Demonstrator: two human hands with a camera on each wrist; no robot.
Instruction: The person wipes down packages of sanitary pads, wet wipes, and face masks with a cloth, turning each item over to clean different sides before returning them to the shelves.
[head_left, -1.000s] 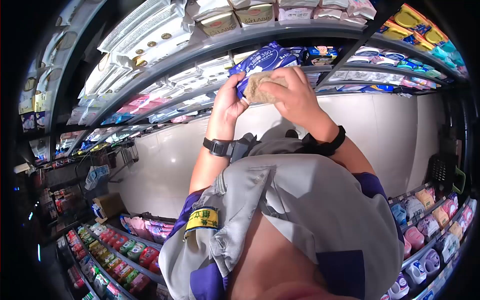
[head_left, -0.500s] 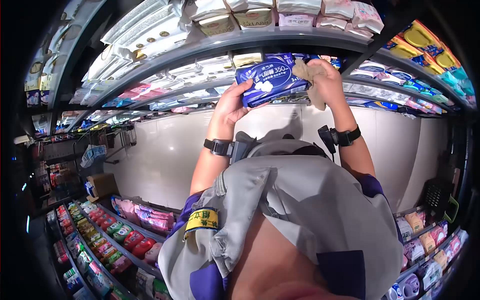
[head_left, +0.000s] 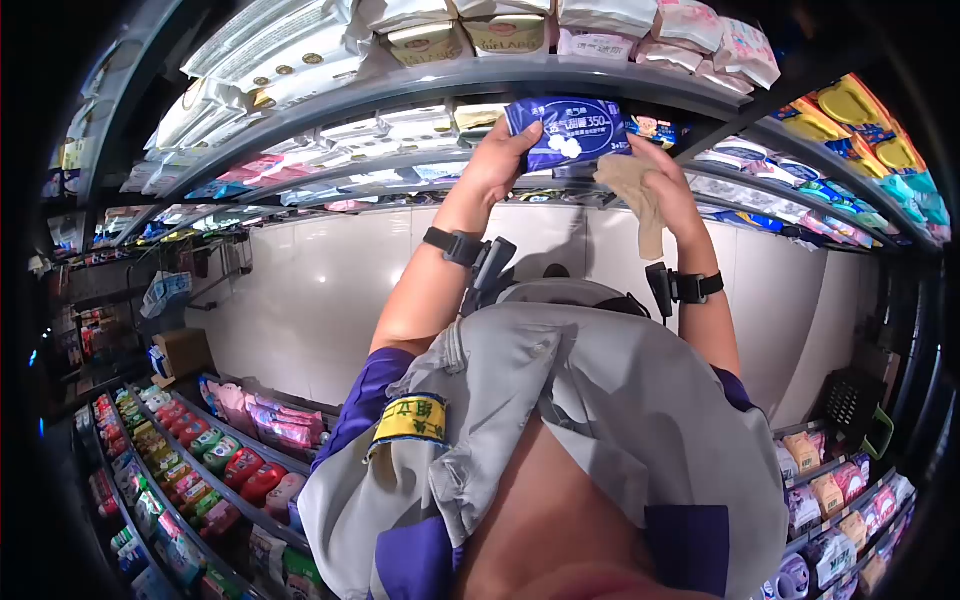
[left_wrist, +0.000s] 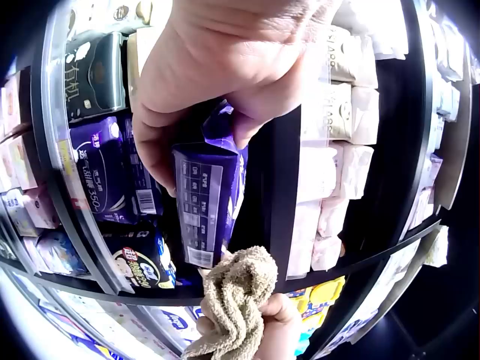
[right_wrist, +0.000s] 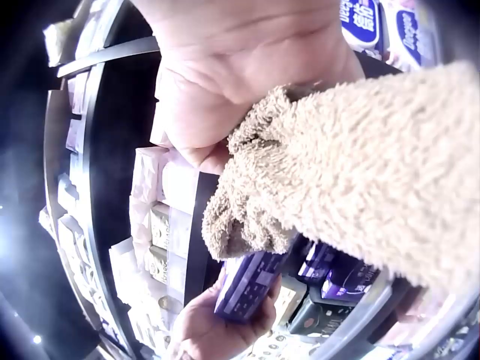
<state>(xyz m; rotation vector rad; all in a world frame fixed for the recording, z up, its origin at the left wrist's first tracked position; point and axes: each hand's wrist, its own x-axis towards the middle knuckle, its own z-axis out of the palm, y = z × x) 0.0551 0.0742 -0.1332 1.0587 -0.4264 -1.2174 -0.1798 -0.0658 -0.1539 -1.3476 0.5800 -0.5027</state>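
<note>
– Purple pack (head_left: 568, 135) has gone farther out and slightly right; the tan cloth (head_left: 625, 182) now dangles toward the near side.
– Who's got what?
– Left hand (head_left: 502, 165) is gripping the pack's left end, right hand (head_left: 672, 195) is clutching the cloth, close by the pack's right end. We can't tell if it touches.
– Pack location?
– Just near of the upper shelf (head_left: 600, 72), held out.
– Meaning?
– Cloth's clear of most of the printed face, so we'd judge any wiping has paused.
</note>
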